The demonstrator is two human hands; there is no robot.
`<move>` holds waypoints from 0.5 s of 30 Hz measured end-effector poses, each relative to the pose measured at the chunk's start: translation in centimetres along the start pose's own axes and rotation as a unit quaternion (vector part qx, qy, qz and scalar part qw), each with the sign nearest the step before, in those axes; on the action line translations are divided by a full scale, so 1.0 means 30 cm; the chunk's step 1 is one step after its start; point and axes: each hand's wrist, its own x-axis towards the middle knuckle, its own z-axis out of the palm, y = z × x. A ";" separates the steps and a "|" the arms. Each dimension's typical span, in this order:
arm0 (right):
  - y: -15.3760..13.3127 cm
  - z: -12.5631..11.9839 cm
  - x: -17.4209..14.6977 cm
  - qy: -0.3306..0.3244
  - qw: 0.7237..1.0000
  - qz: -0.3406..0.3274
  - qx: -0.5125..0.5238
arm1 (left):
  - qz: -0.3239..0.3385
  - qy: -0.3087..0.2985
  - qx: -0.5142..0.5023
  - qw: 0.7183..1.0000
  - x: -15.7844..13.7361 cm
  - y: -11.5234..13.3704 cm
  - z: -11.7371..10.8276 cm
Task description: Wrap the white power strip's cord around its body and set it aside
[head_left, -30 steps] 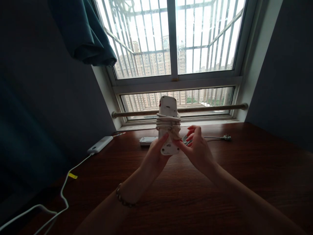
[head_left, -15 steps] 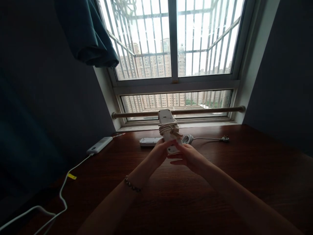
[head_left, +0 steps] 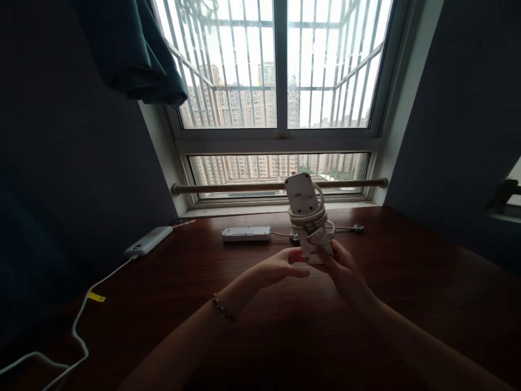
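Observation:
A white power strip [head_left: 300, 196] is held up, tilted, over the table, its cord [head_left: 309, 218] wound round its middle. My right hand [head_left: 341, 267] grips the strip's lower end, thumb across the face turned toward me. Beside that same end is my left hand [head_left: 283, 264], its fingers apart and curved. Whether its fingertips touch the strip I cannot tell. Behind, a second white power strip [head_left: 246, 234] lies flat on the table; part of its cord is hidden by the held strip, and its plug [head_left: 358, 227] shows to the right.
On the left of the dark wooden table [head_left: 252, 347] lies a white power bank [head_left: 150, 242] with a white cable [head_left: 83, 315] bearing a yellow tag [head_left: 96, 297]. A rail [head_left: 228, 188] crosses the barred window [head_left: 280, 76] at the back. A blue curtain [head_left: 138, 60] hangs upper left.
The wrapped power strip has moved right and turned, and its wound cord shows more. My left hand has loosened from it, while my right hand keeps hold. The view has shifted slightly to the right.

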 end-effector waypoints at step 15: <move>-0.077 -1.002 -0.202 0.264 0.718 0.072 -0.640 | 0.008 0.091 0.225 0.970 0.019 -0.125 0.065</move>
